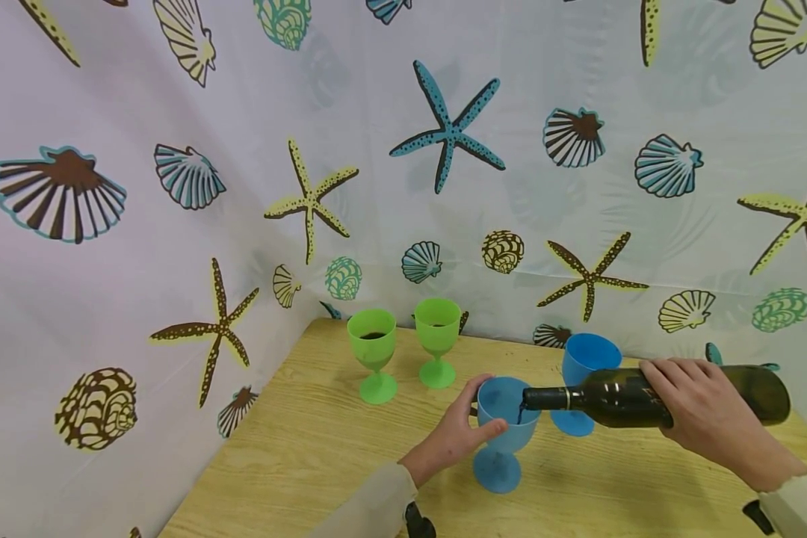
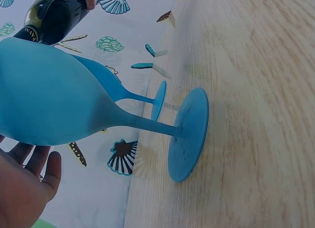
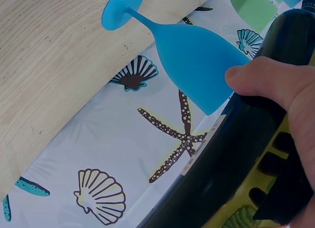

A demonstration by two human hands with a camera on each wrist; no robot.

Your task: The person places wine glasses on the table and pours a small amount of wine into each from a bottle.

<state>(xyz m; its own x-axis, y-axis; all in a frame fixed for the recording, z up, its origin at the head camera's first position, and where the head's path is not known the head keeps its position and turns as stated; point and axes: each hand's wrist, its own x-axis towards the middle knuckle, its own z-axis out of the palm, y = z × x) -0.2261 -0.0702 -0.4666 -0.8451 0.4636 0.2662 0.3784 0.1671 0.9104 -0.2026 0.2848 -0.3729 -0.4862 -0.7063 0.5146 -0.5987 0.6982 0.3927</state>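
A dark green wine bottle (image 1: 625,400) lies tilted nearly level in my right hand (image 1: 706,407), which grips it round the body. Its mouth is at the rim of a blue plastic goblet (image 1: 511,437), and dark liquid runs from it into the bowl. My left hand (image 1: 453,433) holds this goblet by the bowl, thumb on the near side and fingers on the far side. The goblet's foot (image 2: 189,134) rests on the table. A second blue goblet (image 3: 197,60) stands behind the bottle; its contents are hidden.
Two green goblets (image 1: 373,347) with dark liquid inside stand at the back left of the wooden table (image 1: 296,448). A white cloth (image 1: 376,224) printed with shells and starfish hangs along the back and left edges.
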